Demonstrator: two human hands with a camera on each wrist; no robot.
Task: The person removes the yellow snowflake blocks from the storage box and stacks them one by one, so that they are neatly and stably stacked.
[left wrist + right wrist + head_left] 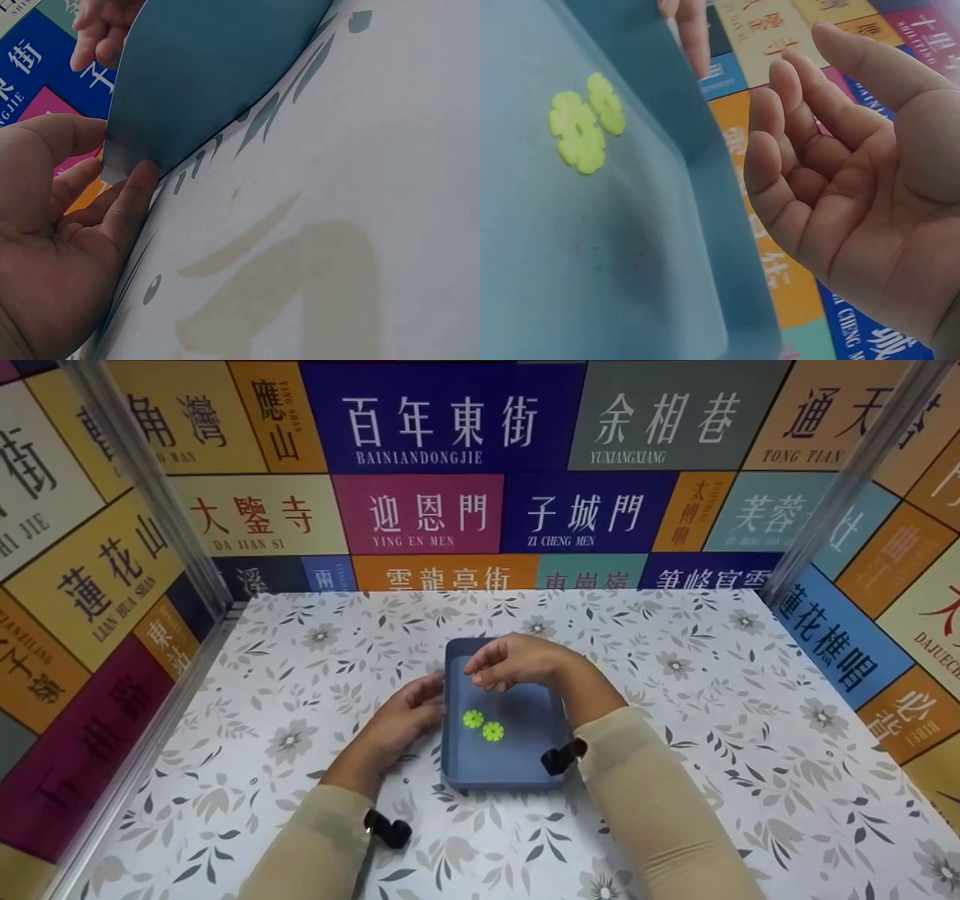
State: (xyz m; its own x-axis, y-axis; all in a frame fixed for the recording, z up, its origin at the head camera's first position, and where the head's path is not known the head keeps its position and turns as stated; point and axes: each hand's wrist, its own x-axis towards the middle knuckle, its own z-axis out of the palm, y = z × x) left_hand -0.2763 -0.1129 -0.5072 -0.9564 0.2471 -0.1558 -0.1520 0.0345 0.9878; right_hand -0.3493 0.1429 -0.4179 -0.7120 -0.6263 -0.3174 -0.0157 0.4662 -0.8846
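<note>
A shallow blue-grey rectangular tray (517, 761) stands on the table. In it lie two small yellow-green flower-shaped discs with notched edges, one disc (473, 719) left of the other disc (493, 731); both also show in the right wrist view. My left hand (397, 716) is at the tray's left side, its fingers touching the outer wall (202, 75) in the left wrist view. Over the back part of the tray hovers my right hand (517, 660), fingers loosely bent. In the right wrist view this hand (855, 202) holds nothing, and its palm shows.
A white cloth (285, 652) with grey leaves and flowers covers the table. Behind it rises a wall (427, 514) of coloured panels with Chinese characters, and similar panels flank both sides. Each sleeve carries a small black device, such as the device (388, 829) on the left cuff.
</note>
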